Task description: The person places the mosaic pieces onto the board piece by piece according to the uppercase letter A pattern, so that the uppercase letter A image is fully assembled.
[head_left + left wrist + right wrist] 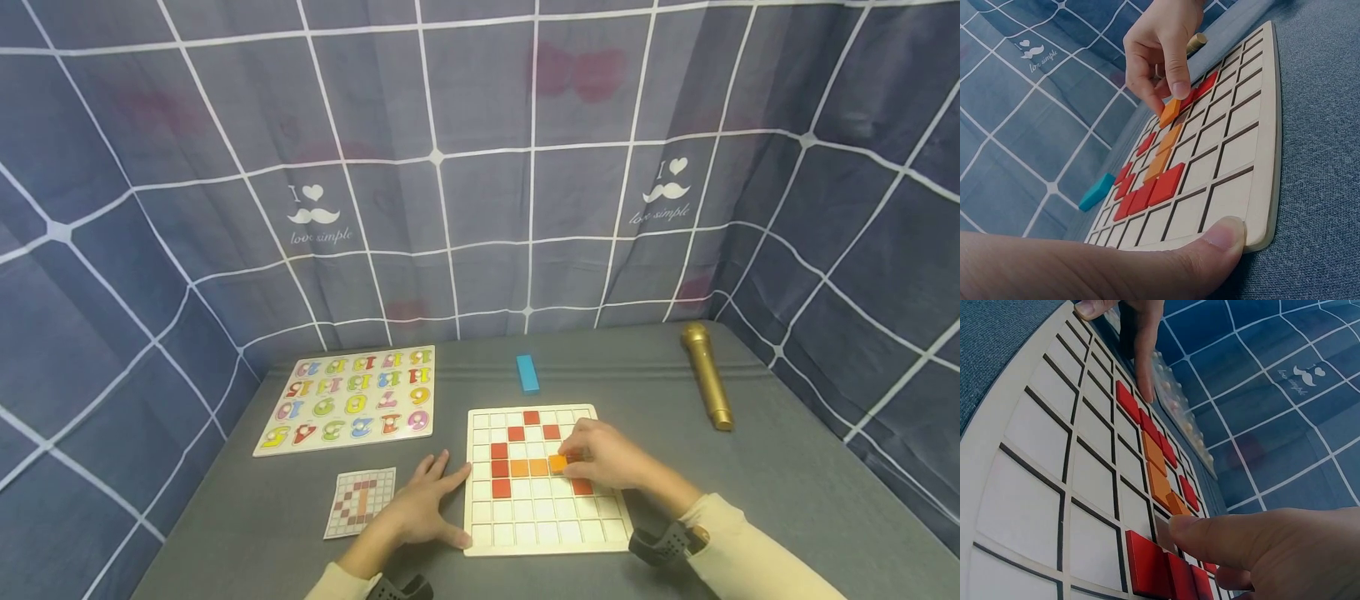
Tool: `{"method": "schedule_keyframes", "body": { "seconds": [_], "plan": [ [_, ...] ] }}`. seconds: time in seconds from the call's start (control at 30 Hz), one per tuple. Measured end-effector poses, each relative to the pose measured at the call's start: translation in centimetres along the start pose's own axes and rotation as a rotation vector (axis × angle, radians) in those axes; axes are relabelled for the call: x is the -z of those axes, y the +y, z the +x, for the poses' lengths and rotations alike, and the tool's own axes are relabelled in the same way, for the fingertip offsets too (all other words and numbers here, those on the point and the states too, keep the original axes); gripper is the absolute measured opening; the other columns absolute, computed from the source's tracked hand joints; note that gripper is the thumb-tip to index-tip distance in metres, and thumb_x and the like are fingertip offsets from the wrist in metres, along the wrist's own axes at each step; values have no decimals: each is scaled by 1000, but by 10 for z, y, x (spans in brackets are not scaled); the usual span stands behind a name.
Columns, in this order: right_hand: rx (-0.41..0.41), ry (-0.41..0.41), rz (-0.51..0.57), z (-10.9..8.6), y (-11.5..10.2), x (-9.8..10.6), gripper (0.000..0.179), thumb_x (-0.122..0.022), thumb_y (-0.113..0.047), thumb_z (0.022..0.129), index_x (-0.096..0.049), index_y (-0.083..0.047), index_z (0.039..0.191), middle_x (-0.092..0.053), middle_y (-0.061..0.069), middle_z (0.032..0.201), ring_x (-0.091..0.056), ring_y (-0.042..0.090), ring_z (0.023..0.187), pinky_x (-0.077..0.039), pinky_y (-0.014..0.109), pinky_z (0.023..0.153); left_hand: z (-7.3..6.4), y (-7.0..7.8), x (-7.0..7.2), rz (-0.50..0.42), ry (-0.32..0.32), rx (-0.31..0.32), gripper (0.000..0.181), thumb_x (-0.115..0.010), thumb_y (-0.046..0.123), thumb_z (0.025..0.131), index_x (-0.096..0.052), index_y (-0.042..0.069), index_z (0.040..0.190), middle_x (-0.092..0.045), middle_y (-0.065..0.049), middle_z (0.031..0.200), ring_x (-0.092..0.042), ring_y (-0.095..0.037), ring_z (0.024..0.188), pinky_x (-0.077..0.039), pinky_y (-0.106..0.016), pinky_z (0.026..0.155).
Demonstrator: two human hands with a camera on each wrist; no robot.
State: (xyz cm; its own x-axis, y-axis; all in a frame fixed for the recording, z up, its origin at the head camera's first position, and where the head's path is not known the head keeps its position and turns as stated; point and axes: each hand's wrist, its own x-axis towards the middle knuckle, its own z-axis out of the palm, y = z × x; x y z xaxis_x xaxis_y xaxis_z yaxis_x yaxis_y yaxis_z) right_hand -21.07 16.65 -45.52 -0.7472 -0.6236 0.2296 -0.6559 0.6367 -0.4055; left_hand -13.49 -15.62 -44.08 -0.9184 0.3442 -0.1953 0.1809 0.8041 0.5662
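A pale wooden grid board lies on the table, with red tiles and two orange tiles set in its squares. Between thumb and fingertips, my right hand pinches another orange tile. That tile is tilted over a square at the end of the orange row, between it and the red tiles on the right. My left hand has its fingers spread, the thumb touching the board's near left corner and the index fingertip at its left edge. The right fingers hide some red tiles in the head view.
A printed pattern card lies left of my left hand. Behind it is a number puzzle board with coloured numerals. A blue block lies beyond the grid board, and a gold microphone at the far right. Curtains surround the table.
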Motion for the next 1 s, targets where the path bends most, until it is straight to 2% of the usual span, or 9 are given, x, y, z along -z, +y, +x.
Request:
{"method": "schedule_keyframes", "body": {
  "seconds": [0.2,1.0],
  "plan": [
    [-15,-2,-16,1,-1,0,20,-80,-23,80,-76,-14,98,-62,-9,89,-53,4,82,-46,24,72,0,-1,0,-3,-2,-1,104,-89,36,61,-41,14,150,-16,-28,162,-9,-55,148,-23,-82,101],
    [-23,-4,-32,2,-6,-1,18,-80,-22,79,-77,-14,95,-59,-10,85,-48,2,78,-43,22,68,1,-1,0,-12,-2,1,103,-90,35,61,-42,14,150,-16,-27,162,-9,-54,148,-20,-82,103]
  ]
}}
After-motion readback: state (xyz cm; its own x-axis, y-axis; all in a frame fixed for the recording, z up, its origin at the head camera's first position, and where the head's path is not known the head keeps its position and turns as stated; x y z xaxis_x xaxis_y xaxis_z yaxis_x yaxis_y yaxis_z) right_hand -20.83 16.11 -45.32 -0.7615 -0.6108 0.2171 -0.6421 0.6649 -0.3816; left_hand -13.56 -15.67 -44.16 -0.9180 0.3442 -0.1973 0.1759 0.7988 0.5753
